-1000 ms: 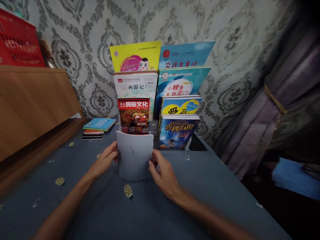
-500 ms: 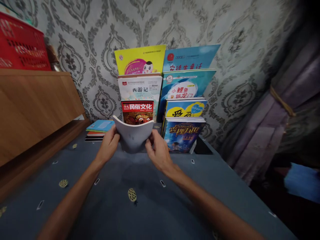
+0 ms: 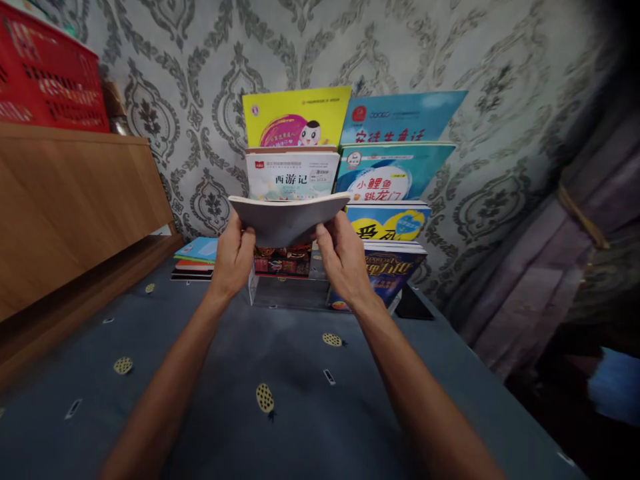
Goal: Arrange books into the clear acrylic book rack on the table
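From my remote post I have both hands closed on one grey book (image 3: 287, 223). The left hand (image 3: 233, 260) pinches its left edge and the right hand (image 3: 345, 260) its right edge, thumbs on the near face, other fingers largely hidden; the cover bows between them. I hold it clear of the blue cloth (image 3: 225, 400), in front of a clear stand (image 3: 295, 293). Both forearms extend forward from the lower edge of view, converging, palms turned inward.

Count, left column of the stand: three front covers, yellow book (image 3: 295, 107), white book (image 3: 290, 163) and red book (image 3: 280, 263), the last mostly hidden behind the grey one. Right column: four, blue book (image 3: 410, 110), teal book (image 3: 425, 163), yellow-and-blue book (image 3: 385, 223) and dark blue book (image 3: 395, 267). Left of the stand I see one small stack (image 3: 197, 257); its layers I cannot count surely.
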The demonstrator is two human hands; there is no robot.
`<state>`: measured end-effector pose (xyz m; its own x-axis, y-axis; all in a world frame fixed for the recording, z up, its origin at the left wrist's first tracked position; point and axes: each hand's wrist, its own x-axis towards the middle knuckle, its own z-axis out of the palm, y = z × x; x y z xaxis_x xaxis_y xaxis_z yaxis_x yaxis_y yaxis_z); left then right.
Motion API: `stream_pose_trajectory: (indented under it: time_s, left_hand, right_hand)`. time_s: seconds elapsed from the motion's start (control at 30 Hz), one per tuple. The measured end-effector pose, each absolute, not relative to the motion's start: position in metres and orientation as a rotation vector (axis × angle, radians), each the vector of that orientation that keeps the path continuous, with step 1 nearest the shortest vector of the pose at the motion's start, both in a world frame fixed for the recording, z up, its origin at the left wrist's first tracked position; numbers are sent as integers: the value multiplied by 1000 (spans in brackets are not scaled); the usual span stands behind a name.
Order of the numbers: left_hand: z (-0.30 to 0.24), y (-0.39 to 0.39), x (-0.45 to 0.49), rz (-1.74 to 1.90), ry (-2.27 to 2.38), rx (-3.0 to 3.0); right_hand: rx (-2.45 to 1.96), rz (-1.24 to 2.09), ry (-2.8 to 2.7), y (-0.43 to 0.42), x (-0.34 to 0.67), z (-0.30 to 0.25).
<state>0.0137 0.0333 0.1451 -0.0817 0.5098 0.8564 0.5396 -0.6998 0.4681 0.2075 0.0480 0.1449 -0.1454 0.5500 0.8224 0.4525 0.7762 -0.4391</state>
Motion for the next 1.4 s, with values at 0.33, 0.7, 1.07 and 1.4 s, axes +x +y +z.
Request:
stream_pose_trajectory:
  time_s: [0.33, 0.7, 1.07, 1.4]
  left_hand:
    - [130, 63, 4, -1963, -1289, -2129]
    - [106, 83, 2, -1820, -1499, -2055]
    - [90, 79, 20, -1448, -1634, -1835]
    - [94, 73, 21, -1155, -1794, -1730]
  right_hand:
    - [-839, 162, -1842, 63, 206, 130]
    - [-1056, 149, -1891, 77, 201, 111]
    - [-1199, 125, -1810, 78, 191, 99]
    - [-1292, 142, -1836, 82, 191, 95]
